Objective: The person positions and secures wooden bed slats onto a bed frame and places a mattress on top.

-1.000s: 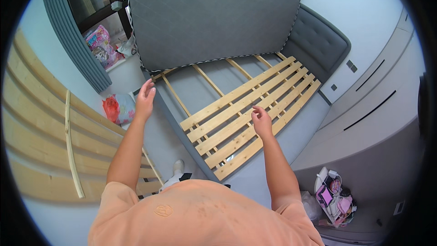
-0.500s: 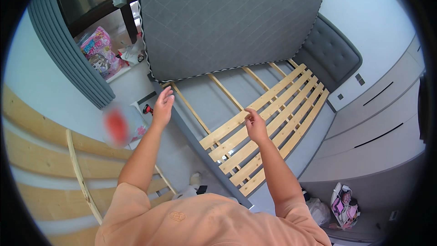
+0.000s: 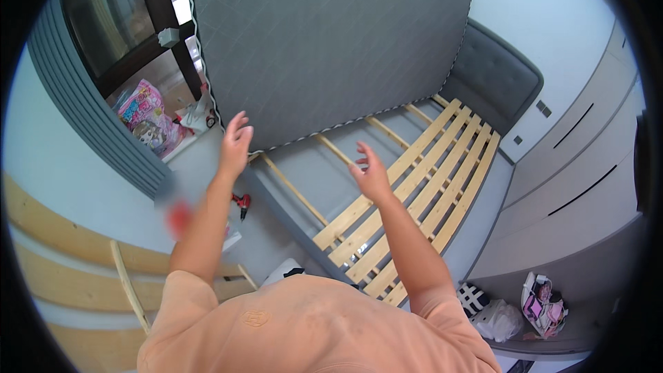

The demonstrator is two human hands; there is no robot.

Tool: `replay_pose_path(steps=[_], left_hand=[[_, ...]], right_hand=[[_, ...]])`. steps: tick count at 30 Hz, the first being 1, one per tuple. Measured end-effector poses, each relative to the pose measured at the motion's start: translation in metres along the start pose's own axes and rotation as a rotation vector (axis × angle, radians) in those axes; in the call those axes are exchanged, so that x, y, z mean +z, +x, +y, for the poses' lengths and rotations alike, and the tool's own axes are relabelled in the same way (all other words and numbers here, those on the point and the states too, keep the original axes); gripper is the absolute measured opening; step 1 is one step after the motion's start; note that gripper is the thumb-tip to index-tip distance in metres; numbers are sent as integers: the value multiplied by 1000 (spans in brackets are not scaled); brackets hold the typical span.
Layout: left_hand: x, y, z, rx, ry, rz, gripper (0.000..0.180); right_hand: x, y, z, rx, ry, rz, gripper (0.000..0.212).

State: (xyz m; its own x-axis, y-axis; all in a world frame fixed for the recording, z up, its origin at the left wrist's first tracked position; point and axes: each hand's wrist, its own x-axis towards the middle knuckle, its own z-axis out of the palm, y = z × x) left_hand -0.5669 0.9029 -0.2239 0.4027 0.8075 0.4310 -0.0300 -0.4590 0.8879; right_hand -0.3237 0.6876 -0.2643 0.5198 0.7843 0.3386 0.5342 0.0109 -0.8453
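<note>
A large grey quilted mattress (image 3: 331,41) stands tilted up over the far side of the bed frame (image 3: 286,211). Its lower edge meets the frame and the thin wooden crossbars (image 3: 293,190). My left hand (image 3: 236,145) is raised close to the mattress's lower left corner, fingers spread, holding nothing; whether it touches the mattress I cannot tell. Over the frame hovers my right hand (image 3: 371,174), also open, its fingers a little bent and apart. Just right of it, several pale wooden slats (image 3: 421,190) lie side by side across the near part of the frame.
A grey padded headboard (image 3: 501,79) rises at the far right. On the floor by my left forearm lies a red and black power drill (image 3: 242,204). Another slatted wooden panel (image 3: 62,269) leans at left. Bags (image 3: 501,321) sit in the niche at lower right.
Both hands have shifted left, and the right one has risen and spread its fingers. The view has turned slightly, so more of the drill shows.
</note>
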Motion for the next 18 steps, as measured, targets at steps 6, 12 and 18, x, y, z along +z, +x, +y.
replay_pose_path(steps=[6,12,18], left_hand=[[-68,87,-46,47,28,154,48],[-130,247,-118,120,202,322,54],[-166,393,-165,4,411,280,68]], right_hand=[[8,77,1,-48,-134,100,52],[113,183,-43,-265,-249,35,46],[234,283,-72,-228,-226,-74,41]])
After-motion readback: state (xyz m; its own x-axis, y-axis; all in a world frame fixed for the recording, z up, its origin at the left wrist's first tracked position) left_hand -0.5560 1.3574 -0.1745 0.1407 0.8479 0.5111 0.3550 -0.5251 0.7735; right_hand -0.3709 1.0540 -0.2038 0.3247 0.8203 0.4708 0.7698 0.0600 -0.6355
